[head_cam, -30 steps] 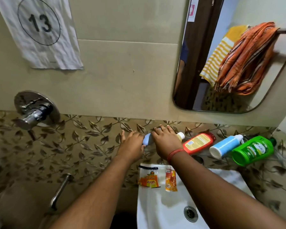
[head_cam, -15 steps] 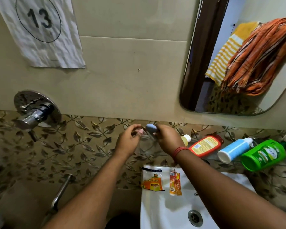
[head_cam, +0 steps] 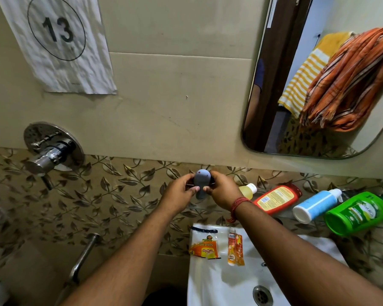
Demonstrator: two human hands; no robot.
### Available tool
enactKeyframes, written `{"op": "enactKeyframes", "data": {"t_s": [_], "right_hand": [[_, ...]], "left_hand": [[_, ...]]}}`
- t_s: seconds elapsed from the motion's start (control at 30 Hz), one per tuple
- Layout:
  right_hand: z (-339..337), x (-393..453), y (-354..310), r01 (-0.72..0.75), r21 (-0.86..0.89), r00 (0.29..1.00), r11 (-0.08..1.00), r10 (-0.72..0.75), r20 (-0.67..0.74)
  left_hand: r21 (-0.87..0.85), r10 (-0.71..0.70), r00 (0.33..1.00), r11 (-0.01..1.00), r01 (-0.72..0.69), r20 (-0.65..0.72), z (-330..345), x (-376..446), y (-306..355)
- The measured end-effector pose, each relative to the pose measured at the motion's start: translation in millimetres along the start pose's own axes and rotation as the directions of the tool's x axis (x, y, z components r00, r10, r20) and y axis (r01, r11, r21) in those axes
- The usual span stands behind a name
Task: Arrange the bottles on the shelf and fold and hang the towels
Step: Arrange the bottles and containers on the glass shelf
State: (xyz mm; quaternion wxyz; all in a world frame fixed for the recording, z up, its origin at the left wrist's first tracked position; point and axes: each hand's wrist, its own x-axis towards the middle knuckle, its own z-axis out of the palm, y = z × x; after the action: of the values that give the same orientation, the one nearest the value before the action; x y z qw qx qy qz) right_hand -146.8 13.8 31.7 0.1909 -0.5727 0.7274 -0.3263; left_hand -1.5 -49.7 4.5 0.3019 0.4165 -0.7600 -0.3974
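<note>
Got the small blue-grey plastic bottle with the rounded top up in front of the leaf-pattern tiles, both sets of fingers on it; my left hand has its fingers curled round the left side with the thumb across the front, my right hand pinches it from the right, thumb on the lower front. Feels like it'd be light and stiff, smooth plastic, so probably a bit slippery in a damp bathroom; I'd hold it round the body, not the rounded cap, since a cap can pop or twist loose. Can't tell how full it is, it's opaque.

The rest all lie on their sides along the glass shelf, just to the right of my hand; a little clear bottle of yellow liquid with a white cap, an orange-red squeeze bottle with a yellow label, a light blue bottle with a white base, and a fat green bottle with a printed label. The green one looks heaviest, so grab it mid-body. Only the yellow one shows its contents.

Two orange sachets sit on the white sink rim; the orange striped towel hangs bunched up.
</note>
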Motion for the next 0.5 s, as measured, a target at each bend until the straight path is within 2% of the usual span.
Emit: {"op": "enactKeyframes", "data": {"t_s": [0.4, 0.5], "right_hand": [[1, -7, 0, 0.012, -0.004, 1.0, 1.0, -0.012, 0.0], [-12, -10, 2, 0.04, 0.021, 0.999, 0.999, -0.039, -0.028]], "left_hand": [[-0.012, 0.01, 1.0, 1.0, -0.01, -0.001, 2, -5, -3], [-0.164, -0.018, 0.998, 0.986, 0.008, -0.057, -1, -8, -5]]}}
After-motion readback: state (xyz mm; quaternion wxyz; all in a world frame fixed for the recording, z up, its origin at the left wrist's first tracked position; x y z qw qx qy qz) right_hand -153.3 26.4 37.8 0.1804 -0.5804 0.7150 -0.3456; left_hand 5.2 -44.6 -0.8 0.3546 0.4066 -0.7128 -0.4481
